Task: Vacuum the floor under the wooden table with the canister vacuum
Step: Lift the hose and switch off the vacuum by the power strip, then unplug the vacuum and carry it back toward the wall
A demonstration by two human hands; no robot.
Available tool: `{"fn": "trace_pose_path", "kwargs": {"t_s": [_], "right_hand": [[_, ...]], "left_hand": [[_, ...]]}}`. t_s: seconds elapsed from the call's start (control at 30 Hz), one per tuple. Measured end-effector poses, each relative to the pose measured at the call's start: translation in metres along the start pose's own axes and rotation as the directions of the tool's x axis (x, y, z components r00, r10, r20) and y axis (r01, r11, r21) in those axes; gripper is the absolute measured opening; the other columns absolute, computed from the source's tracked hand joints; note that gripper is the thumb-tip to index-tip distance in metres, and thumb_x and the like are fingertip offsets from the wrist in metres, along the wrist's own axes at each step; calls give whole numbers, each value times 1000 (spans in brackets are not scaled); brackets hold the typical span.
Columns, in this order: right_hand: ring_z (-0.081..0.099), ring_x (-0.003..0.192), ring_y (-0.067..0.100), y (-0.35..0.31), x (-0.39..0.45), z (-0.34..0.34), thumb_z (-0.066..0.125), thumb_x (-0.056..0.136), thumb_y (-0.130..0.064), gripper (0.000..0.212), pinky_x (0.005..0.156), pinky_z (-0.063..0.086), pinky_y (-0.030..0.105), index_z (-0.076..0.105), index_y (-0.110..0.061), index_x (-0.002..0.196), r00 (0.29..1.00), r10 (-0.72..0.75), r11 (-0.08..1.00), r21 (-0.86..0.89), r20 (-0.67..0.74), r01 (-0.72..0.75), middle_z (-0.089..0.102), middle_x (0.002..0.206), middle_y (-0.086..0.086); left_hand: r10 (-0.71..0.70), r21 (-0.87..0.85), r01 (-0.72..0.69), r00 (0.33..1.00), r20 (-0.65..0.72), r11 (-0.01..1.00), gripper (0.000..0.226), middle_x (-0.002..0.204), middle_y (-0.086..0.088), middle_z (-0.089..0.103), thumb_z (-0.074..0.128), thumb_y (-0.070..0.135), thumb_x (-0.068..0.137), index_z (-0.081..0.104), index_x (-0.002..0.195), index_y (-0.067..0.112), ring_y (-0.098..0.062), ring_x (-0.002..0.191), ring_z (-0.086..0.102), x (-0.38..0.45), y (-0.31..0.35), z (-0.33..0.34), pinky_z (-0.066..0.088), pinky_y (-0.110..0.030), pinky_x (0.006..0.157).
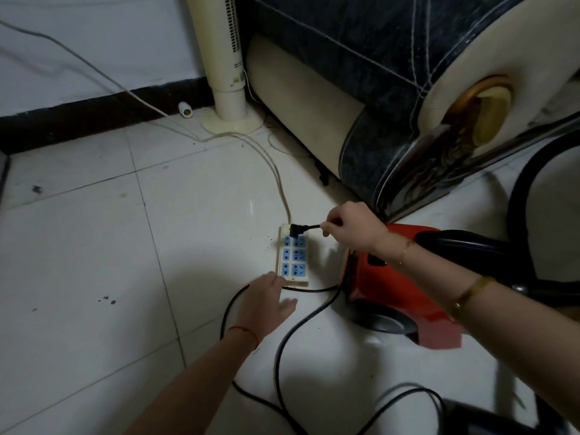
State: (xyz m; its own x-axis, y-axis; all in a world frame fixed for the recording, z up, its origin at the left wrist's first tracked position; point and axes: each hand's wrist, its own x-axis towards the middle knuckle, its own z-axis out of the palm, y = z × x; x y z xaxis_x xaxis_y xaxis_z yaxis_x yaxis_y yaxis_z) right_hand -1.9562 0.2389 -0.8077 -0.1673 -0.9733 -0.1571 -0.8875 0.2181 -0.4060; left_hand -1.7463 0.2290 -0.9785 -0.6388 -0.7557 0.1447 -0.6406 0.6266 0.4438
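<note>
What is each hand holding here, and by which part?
The right hand pinches the black cord just behind the plug. The left hand holds nothing.

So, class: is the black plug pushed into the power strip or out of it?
Cannot tell fully. The black plug sits at the power strip's top socket, its cord pinched by the right hand; prongs hidden.

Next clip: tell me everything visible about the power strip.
The power strip is a cream plastic block lying flat on the tiled floor, with six blue sockets in two columns. A pale cord leaves its far end. The black plug, held by the right hand, sits at its top sockets. The left hand touches its near end.
</note>
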Motion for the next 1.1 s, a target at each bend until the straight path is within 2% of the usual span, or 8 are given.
{"fn": "trace_pose_path", "kwargs": {"t_s": [0.13,0.3,0.43,0.57,0.7,0.87,0.97,1.1], "right_hand": [[50,53,0,-6,-34,5,53,92,-24,22,52,33,13,72,-16,84,991,-97,986,128,-89,108,51,57,-16],[50,61,-10,-9,-50,13,49,95,-18,20,55,33,15,68,-14,92,966,-194,952,205,-174,228,48,61,-21],[50,66,-15,-15,-52,15,48,97,-20,20,60,33,7,67,-17,94,951,-204,923,276,-233,266,49,62,-24],[51,63,-7,-21,-53,19,48,97,-22,20,58,32,8,67,-21,92,946,-193,909,315,-260,272,52,61,-17],[54,72,9,-22,-51,29,47,96,-22,20,65,37,25,67,-21,92,956,-204,922,287,-211,260,65,77,-5],[57,77,14,-21,-49,41,46,96,-23,21,69,43,30,66,-22,92,963,-203,931,270,-178,246,66,82,-4],[54,71,11,-22,-49,45,47,96,-22,20,64,37,26,66,-21,92,967,-183,926,298,-178,230,60,72,-8],[48,58,5,-21,-50,40,47,96,-22,21,53,34,13,68,-19,92,971,-130,910,366,-200,197,57,65,-5]], "left_hand": [[-70,30,65,982,177,997,48,79,3,57,66,60,66,60,81,16,-14,73,52,-33,17,0,37,-23,64],[-187,232,109,920,344,966,36,98,-3,59,57,46,77,58,94,14,-21,93,57,-58,22,18,41,-29,78],[-314,205,255,884,347,945,20,96,-6,62,52,35,84,55,86,15,-24,91,60,-71,22,22,42,-30,73],[-487,213,449,854,181,868,33,103,-6,61,55,40,85,58,99,10,-23,98,58,-73,15,11,43,-31,81],[-721,288,671,681,127,684,87,138,-15,41,64,56,77,33,139,2,-27,128,39,-79,5,-3,35,-33,105],[-927,181,913,339,163,365,114,141,-19,37,78,60,60,26,139,-3,-31,131,37,-91,-9,-20,36,-36,108],[-934,13,971,227,275,240,107,135,-19,45,80,51,65,28,137,-7,-31,122,49,-95,-16,-21,47,-33,92],[-880,-213,958,264,394,192,49,108,-19,63,70,28,82,58,113,-8,-32,100,61,-87,-14,-13,48,-33,74]]}}
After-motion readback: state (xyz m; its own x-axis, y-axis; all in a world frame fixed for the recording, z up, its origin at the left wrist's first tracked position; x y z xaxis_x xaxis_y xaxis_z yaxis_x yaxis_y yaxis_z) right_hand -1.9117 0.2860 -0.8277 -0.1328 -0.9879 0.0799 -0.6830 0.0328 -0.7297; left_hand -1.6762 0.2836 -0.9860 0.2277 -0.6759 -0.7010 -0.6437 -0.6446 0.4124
